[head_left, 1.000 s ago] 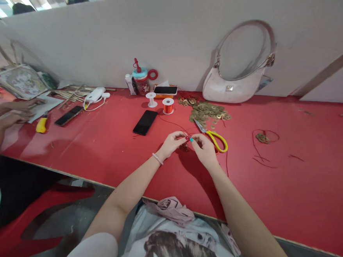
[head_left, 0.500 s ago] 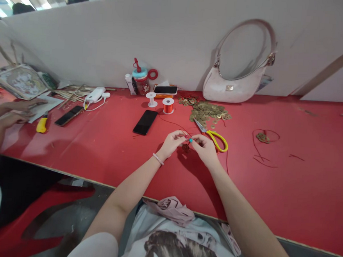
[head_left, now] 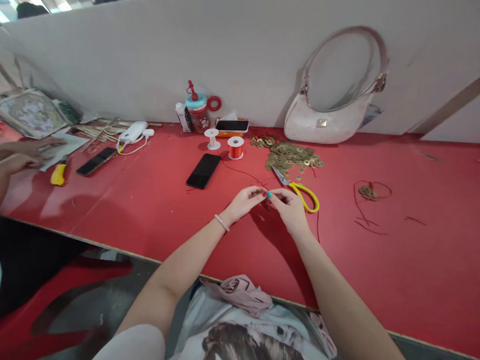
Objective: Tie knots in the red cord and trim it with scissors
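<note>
My left hand (head_left: 245, 202) and my right hand (head_left: 289, 207) meet over the red table, thumbs and fingertips pinched together. Between them is red cord (head_left: 253, 176), which trails back toward a spool of orange-red thread (head_left: 236, 148). A small dark bit hangs just under the fingertips, mostly hidden by them. Right behind my right hand lie scissors with yellow handles (head_left: 306, 198), blades pointing to the back left. Beyond the scissors is a heap of brass-coloured coins with holes (head_left: 293, 157).
Left of my hands lies a black phone (head_left: 203, 171); an empty white spool (head_left: 212, 139) and a lidded cup (head_left: 198, 114) stand behind it. A white handbag (head_left: 330, 118) leans on the partition. Coins on red cord (head_left: 368, 192) lie right. A co-worker's hands (head_left: 28, 154) rest at far left.
My fingertips have drawn closer together and shifted slightly right. The dark piece that hung below them is now less visible. The table items have stayed put.
</note>
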Demonstrator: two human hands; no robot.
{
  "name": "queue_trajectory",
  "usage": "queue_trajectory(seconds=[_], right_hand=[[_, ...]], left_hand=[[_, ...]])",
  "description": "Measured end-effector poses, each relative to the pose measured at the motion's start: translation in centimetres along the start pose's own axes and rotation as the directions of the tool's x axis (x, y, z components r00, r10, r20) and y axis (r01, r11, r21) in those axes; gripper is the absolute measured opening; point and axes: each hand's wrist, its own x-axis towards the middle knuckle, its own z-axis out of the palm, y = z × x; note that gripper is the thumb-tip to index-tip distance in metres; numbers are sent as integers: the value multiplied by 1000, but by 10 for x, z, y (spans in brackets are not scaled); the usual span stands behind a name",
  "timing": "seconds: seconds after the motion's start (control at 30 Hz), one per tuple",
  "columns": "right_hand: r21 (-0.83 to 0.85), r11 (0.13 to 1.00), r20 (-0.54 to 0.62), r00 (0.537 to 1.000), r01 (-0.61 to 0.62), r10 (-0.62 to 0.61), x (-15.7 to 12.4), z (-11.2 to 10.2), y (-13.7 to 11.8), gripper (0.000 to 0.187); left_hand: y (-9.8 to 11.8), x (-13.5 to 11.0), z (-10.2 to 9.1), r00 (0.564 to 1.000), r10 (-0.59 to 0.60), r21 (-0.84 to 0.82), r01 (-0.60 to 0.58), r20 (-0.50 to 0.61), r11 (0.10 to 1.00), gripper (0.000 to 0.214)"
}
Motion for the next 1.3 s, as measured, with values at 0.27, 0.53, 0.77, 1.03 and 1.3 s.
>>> queue_trajectory(seconds=[0.27, 0.53, 0.77, 1.03, 1.3], right_hand=[[-124, 980, -23, 987, 157, -161, 1, -1, 5, 17], [-304, 915, -28, 957, 266, -287, -3, 0, -1, 12], [-258, 944, -17, 976, 206, -217, -6, 1, -2, 17], [-302, 928, 83, 976, 216, -200, -6, -5, -2, 31], [-493, 773, 346, 905, 401, -249, -3, -14, 0, 41]], left_hand=[[0, 0, -4, 1000, -5, 112, 1, 31, 994, 33], [6, -3, -1, 1000, -21, 95, 22, -3, 995, 31], [7, -4, -1, 1000, -1, 113, 2, -10, 994, 21], [4, -2, -4, 1000, -3, 194, -1, 19, 981, 20], [2, -2, -8, 990, 22, 409, -78, 140, 909, 18]])
